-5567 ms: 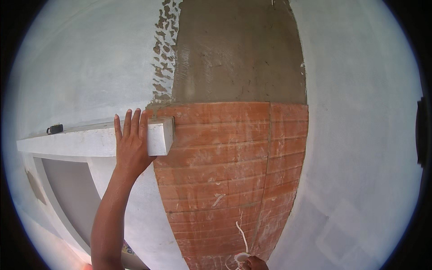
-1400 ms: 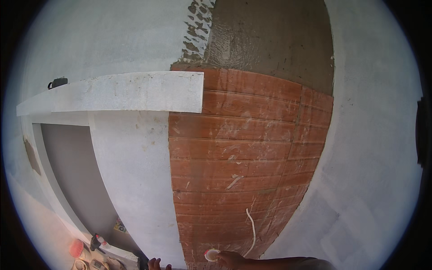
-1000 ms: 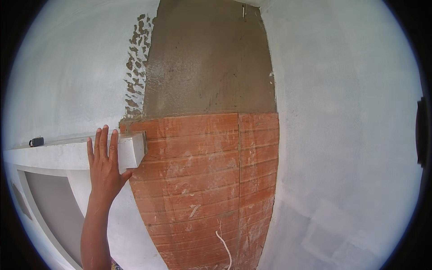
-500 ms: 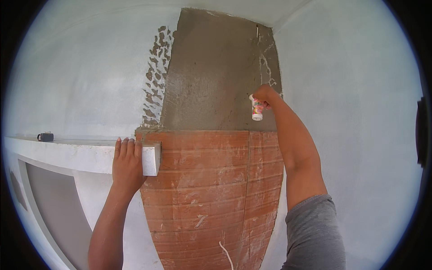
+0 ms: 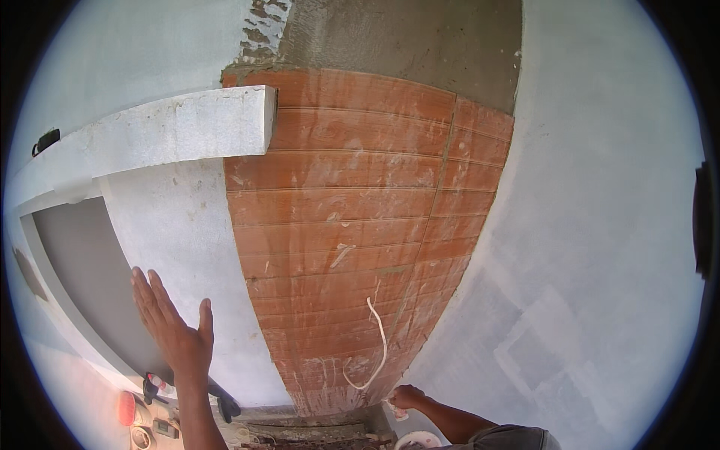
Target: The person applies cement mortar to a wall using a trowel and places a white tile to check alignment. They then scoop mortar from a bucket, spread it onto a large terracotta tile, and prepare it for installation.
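Note:
My left hand [image 5: 171, 326] is raised at lower left with fingers straight and apart, holding nothing, in front of the white wall [image 5: 184, 247] beside a grey doorway panel [image 5: 71, 247]. Low at centre right, my right hand [image 5: 411, 399] is closed on a small white printed cup [image 5: 397, 409], mostly hidden by the fingers, above a white bucket [image 5: 418, 435]. Ahead is an orange wood-look tiled strip [image 5: 337, 217] with pale smears and a loose white cable [image 5: 382, 349], below grey render [image 5: 405, 37]. A white ledge [image 5: 180, 120] juts out at its left.
A small black object [image 5: 46, 141] sits on the ledge. On the floor at lower left are a pinkish-red container [image 5: 126, 407], another round container [image 5: 141, 439] and assorted items. Planks [image 5: 322, 435] lie along the foot of the tiles. A plain white wall [image 5: 600, 225] stands at the right.
My left hand has left the ledge and moved down. My right hand has dropped with the cup from the render to near the bucket. The view has tilted down, showing the floor.

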A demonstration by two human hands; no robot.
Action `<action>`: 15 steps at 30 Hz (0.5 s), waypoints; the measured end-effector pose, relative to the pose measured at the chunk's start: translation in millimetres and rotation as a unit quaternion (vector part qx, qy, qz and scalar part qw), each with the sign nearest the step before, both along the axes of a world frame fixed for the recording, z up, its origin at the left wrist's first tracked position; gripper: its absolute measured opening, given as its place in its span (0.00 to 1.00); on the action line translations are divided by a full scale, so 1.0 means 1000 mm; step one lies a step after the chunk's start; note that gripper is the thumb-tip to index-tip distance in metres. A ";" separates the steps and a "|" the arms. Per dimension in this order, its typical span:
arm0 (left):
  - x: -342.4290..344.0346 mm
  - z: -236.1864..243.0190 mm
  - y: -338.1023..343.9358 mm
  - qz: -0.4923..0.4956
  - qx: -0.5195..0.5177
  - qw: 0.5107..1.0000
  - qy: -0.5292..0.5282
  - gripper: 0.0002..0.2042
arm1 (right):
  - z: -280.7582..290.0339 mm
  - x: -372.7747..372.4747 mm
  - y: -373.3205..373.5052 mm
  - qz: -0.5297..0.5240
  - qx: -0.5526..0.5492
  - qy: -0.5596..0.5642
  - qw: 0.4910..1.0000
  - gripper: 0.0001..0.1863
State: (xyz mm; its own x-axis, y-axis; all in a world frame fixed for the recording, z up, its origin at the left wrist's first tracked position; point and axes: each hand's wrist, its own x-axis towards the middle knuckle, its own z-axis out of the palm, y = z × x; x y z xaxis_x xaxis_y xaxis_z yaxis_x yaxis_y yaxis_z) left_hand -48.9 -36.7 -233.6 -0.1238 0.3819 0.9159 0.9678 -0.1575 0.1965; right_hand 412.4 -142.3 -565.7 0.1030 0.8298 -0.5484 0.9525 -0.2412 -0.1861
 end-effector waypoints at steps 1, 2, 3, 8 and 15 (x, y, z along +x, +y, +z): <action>-0.012 -0.057 -0.018 0.018 -0.072 0.997 -0.022 0.49 | -0.040 0.007 -0.029 -0.042 -0.015 -0.011 0.999 0.29; -0.027 -0.126 -0.037 0.024 -0.149 0.987 -0.048 0.50 | -0.076 0.020 -0.048 -0.045 -0.065 -0.021 0.997 0.29; -0.036 -0.194 -0.063 0.031 -0.281 0.951 -0.125 0.50 | -0.098 0.030 -0.066 -0.051 -0.092 -0.031 0.994 0.28; -0.003 -0.534 -0.227 0.053 -0.808 0.466 -0.358 0.56 | -0.084 0.019 -0.082 0.030 -0.213 -0.147 0.965 0.26; 0.067 -0.590 -0.340 0.058 -0.891 0.151 -0.424 0.67 | -0.174 -0.136 0.010 0.303 -0.093 -0.025 0.948 0.15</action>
